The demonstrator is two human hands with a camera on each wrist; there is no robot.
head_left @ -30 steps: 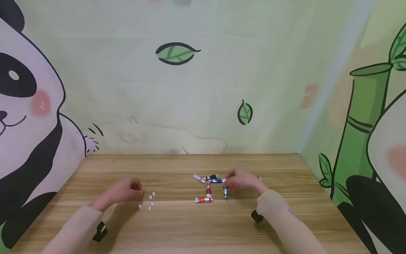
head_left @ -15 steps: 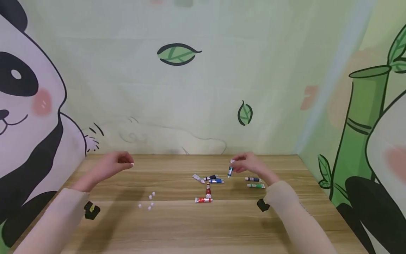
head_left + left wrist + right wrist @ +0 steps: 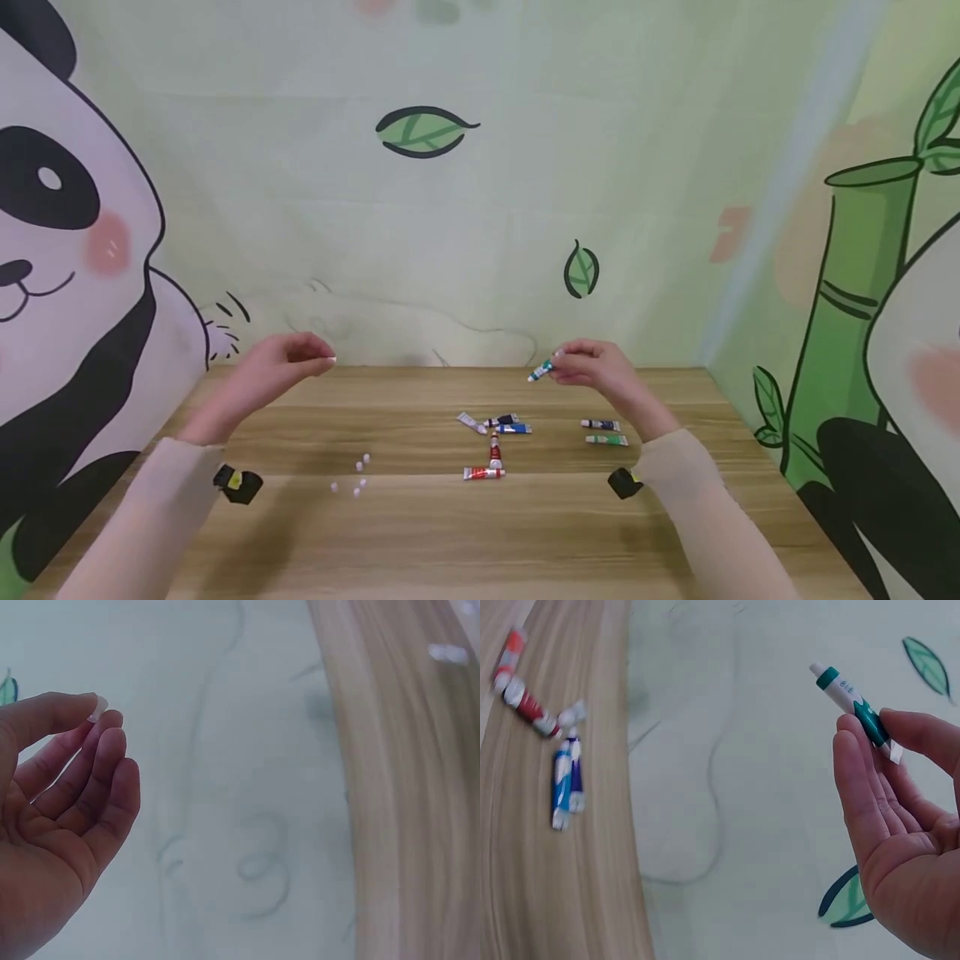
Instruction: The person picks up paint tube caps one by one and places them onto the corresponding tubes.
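In the head view my left hand (image 3: 288,367) is raised above the back of the table. Its thumb and index finger pinch a small white cap (image 3: 98,709), best seen in the left wrist view. My right hand (image 3: 596,367) is also lifted, pinching a green and white paint tube (image 3: 853,705) near its crimped end. The tube's pale tip points up and away from the palm in the right wrist view. Below, on the table, lie a blue paint tube (image 3: 514,429), a dark blue one (image 3: 501,420), a pale one (image 3: 471,422) and two red ones, including a lower red tube (image 3: 483,473).
Several small white caps (image 3: 359,467) lie scattered left of the tubes. At the right, a navy tube (image 3: 600,425) and a light green tube (image 3: 606,440) lie side by side. A printed panda backdrop (image 3: 480,208) stands behind the wooden table (image 3: 420,542).
The right hand has picked up the green and white paint tube from the table, raised it and tilted it leftward. The left hand, pinching the cap, has risen from beside the other caps.
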